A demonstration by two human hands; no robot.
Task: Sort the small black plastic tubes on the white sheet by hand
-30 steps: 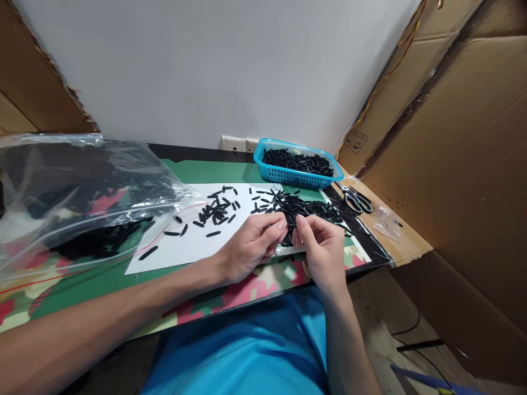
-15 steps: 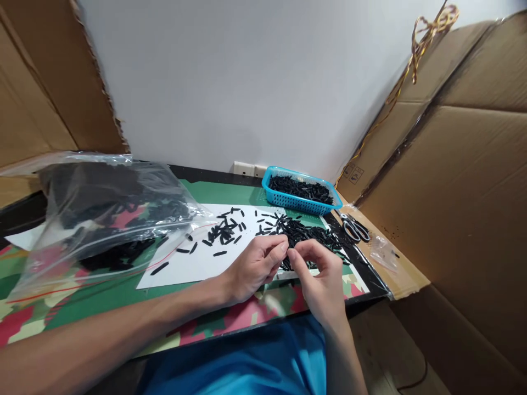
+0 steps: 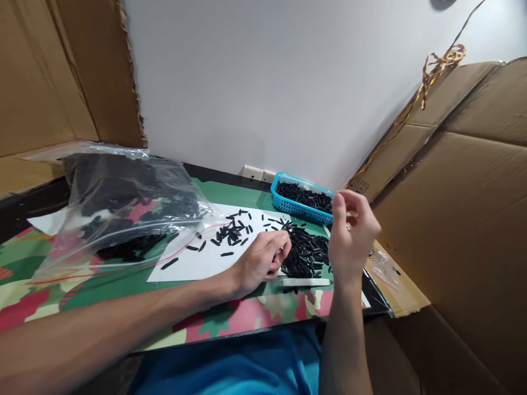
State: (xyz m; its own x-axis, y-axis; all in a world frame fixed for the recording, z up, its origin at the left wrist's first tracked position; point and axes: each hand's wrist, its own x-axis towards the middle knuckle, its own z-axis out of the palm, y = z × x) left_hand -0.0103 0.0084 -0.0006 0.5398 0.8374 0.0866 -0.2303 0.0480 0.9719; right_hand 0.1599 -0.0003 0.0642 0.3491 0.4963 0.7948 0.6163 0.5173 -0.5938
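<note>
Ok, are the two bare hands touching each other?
No, the right hand is raised in front of the blue plastic basket, with a gap between it and the left hand.

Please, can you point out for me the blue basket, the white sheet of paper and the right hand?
blue basket [image 3: 301, 210]: head view, front wall
white sheet of paper [image 3: 209, 267]: head view, bare lower part
right hand [image 3: 352, 241]: head view, back of hand

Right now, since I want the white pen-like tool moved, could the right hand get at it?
Probably yes. The white pen-like tool lies uncovered in front of the black pile; nothing seems to block the right hand, though it would need to lower and draw back.
</note>
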